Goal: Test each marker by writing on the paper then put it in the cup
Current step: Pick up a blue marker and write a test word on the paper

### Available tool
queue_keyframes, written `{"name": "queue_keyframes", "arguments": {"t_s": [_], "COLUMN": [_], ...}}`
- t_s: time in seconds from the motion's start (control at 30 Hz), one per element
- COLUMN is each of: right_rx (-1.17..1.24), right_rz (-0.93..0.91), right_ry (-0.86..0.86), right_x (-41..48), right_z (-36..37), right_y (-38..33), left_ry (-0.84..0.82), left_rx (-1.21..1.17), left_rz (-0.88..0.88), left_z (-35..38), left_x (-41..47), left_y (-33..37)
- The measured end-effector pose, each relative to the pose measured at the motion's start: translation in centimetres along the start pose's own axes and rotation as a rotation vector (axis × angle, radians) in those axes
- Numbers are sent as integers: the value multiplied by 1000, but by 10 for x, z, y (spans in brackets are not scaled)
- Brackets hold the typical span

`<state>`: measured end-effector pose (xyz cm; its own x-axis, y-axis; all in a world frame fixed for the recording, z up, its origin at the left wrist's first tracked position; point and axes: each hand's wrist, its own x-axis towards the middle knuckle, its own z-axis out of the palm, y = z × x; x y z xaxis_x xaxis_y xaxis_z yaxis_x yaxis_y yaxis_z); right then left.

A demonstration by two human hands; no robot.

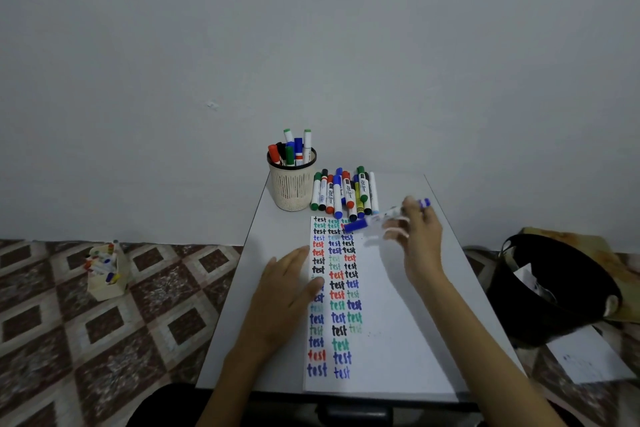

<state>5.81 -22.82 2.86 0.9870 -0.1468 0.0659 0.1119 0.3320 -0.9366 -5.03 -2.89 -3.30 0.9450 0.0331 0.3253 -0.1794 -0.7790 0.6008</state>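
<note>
light: we see dim, even light on the wall (311,28)
shadow: soft under our right hand (420,236)
blur: we see that hand and its marker (360,225) smeared
edges: we see the floor tiles (69,322) bend

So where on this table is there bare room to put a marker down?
Free: the blank right half of the paper, between the test columns and the right arm; the table strip between cup and left hand. Crowded: the back, with cup and loose markers.

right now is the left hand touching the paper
Touching. The head view shows the left hand with its thumb lying on the paper, covering written words.
</note>
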Motion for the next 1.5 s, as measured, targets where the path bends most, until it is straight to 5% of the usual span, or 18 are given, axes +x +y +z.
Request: {"name": "queue_keyframes", "arguments": {"t_s": [0.17, 0.3, 0.5, 0.77, 0.97, 1.17, 1.5], "right_rx": [-89, -59, -125, -92, 96, -61, -236], "right_rz": [117, 180, 165, 110, 69, 163, 84], "right_ry": [-344, -439, -426, -466, -283, -425, -390], "right_x": [-70, -92, -94, -93, -85, -103, -107], "right_z": [13, 23, 25, 24, 4, -23, -23], "right_y": [16, 27, 31, 16, 7, 19, 35], "left_ry": [-59, -52, -134, -32, -21, -26, 30], "left_rx": [-211, -292, -342, -341, -230, -165, -155], "left_rz": [38, 78, 61, 133, 81, 98, 100], "left_z": [-7, -8, -7, -17, -14, -7, -9], "left_x": [-7, -11, -10, -13, -11, -5, -6], "left_y": [14, 16, 15, 16, 14, 7, 4]}}
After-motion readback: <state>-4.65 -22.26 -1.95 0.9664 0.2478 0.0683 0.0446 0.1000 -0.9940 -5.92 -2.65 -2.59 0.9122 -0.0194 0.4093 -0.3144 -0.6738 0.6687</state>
